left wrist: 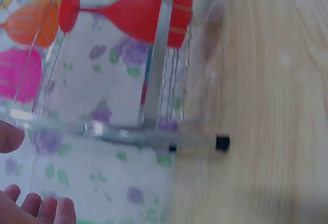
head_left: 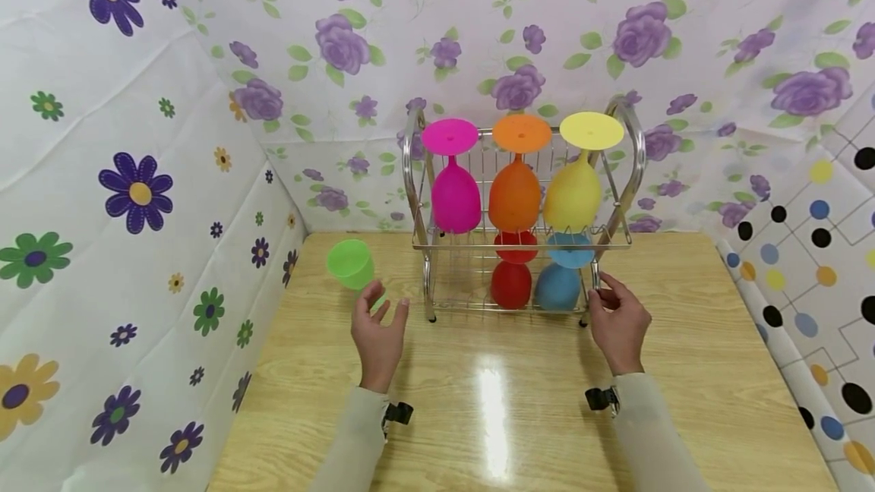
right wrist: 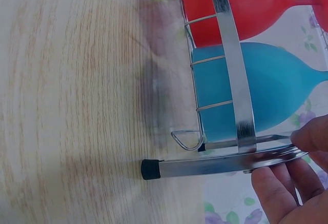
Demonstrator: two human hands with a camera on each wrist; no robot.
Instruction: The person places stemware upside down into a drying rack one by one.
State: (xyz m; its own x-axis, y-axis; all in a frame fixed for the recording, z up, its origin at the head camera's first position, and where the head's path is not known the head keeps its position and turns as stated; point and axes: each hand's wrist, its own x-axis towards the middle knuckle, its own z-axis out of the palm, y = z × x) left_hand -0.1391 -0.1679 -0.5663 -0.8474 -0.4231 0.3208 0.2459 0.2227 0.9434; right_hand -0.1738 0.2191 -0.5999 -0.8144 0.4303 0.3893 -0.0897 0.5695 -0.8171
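Observation:
A two-tier chrome rack (head_left: 522,247) stands on the table with plastic goblets upside down in it. Pink (head_left: 456,200), orange (head_left: 514,196) and yellow (head_left: 573,192) goblets fill the top tier; red (head_left: 511,285) and blue (head_left: 557,287) ones sit below. My right hand (head_left: 620,325) grips the rack's right side post (right wrist: 271,155) between thumb and fingers. Left of the rack, my left hand (head_left: 380,336) is spread with relaxed fingers, holding nothing. Just behind it stands a green goblet (head_left: 352,264), upright, its lower part mostly hidden by the fingers.
The wooden table (head_left: 506,393) carries the rack near its back edge. Flowered cloth (head_left: 383,97) hangs behind, and patterned cloths close off the left and right sides. A dark wrist camera (head_left: 399,412) is strapped to the left wrist, another (head_left: 600,399) to the right.

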